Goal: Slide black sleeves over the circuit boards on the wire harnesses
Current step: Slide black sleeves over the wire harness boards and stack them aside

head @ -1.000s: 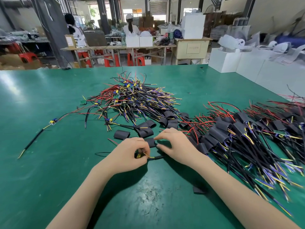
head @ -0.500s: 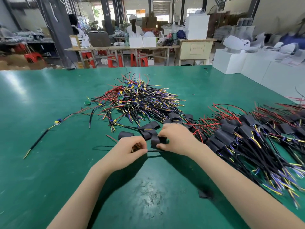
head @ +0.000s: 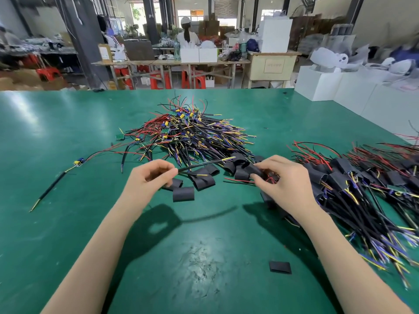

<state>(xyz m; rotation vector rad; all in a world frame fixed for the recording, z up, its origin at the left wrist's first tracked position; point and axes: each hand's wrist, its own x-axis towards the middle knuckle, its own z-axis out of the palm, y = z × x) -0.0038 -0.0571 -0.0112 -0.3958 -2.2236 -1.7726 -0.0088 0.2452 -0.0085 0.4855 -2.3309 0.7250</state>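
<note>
My left hand (head: 149, 177) pinches the black cable of a wire harness (head: 204, 163); its yellow-tipped end points up and right. My right hand (head: 282, 177) grips a black sleeve (head: 256, 169) with thin red wires trailing from it, at the left edge of the pile of sleeved harnesses (head: 362, 184). Loose black sleeves (head: 183, 194) lie between my hands. A heap of harnesses with bare green boards (head: 192, 137) sits behind them.
The green table (head: 68, 223) carries a single harness (head: 56, 180) at the left and one flat sleeve (head: 280, 267) near my right forearm. White boxes (head: 340, 87) line the right edge. People work at benches far behind.
My hands have parted. The left one lifted the cable up and left. The right one carried its sleeve rightward to the sleeved pile.
</note>
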